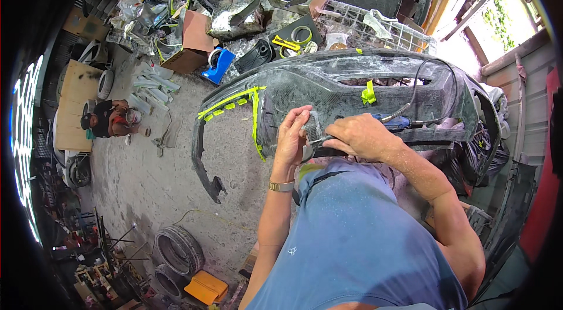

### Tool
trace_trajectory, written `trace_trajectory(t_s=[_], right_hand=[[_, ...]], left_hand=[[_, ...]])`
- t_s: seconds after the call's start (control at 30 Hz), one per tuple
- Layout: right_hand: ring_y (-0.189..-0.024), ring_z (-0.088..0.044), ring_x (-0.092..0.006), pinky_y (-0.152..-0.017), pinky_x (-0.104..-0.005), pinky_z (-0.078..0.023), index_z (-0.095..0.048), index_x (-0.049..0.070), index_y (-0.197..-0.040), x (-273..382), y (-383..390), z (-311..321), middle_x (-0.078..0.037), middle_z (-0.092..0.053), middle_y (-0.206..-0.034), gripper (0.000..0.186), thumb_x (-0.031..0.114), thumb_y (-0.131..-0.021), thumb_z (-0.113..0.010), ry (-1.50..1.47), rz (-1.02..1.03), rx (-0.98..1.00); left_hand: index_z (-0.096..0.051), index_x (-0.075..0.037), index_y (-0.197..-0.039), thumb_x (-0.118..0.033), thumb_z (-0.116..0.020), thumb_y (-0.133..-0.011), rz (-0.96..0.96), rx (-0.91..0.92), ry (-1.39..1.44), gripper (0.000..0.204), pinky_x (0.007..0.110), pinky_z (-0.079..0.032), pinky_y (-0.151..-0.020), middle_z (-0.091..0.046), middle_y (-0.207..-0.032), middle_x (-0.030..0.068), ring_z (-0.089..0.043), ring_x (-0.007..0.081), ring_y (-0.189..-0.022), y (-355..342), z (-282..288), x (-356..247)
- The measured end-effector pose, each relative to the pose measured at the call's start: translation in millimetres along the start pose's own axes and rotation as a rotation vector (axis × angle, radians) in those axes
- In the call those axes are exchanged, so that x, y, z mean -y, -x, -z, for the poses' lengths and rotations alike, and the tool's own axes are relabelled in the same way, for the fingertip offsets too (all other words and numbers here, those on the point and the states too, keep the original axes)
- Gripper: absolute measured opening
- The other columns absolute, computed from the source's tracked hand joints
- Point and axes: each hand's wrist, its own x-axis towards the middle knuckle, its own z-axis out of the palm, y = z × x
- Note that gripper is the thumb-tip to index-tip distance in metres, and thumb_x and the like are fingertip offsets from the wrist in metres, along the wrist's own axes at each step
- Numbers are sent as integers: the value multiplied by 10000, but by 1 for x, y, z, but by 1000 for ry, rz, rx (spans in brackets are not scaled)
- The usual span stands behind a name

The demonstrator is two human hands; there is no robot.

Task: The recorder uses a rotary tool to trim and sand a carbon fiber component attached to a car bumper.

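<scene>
My left hand is closed around a small grey, patterned piece in front of a dark, dusty car bumper with yellow-green tape on it. My right hand pinches a thin metal tool against that piece; its exact kind is too small to make out. Just beyond the right hand lies a blue power tool, partly hidden, with a black hose looping over the bumper.
A cluttered bench holds cardboard boxes, tape rolls and a blue dispenser. At left a person crouches beside a plywood board. Tires and an orange panel lie lower left. A corrugated wall stands at right.
</scene>
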Motion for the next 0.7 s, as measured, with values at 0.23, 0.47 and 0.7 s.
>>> trace_trajectory(t_s=[0.23, 0.47, 0.7], right_hand=[[-772, -669, -342, -645, -449, -522, -588, 65, -906, 1, 8, 1, -128, -653, -802, 330, 393, -940, -574, -28, 13, 58], [-813, -662, -343, -686, -447, -516, -598, 61, -906, -1, 7, -6, -129, -658, -842, 314, 375, -924, -595, -51, -6, 94], [-650, -582, -310, -663, -361, -472, -588, 35, -782, -24, 34, -9, -127, -575, -687, 263, 212, -790, -782, -246, -283, -83]], left_hand=[[-624, -62, -1159, -232, -618, -965, 13, -20, 1, 258, 169, -438, -432, -602, -835, -55, -520, -6, -552, -4, 7, -5], [-631, -71, -1163, -253, -607, -971, 8, 5, -16, 266, 182, -460, -495, -637, -882, -28, -581, 17, -653, -4, 13, -6], [-627, -65, -1182, -211, -603, -952, -19, 31, -25, 273, 187, -489, -659, -628, -968, -19, -599, 31, -808, 20, 12, -12]])
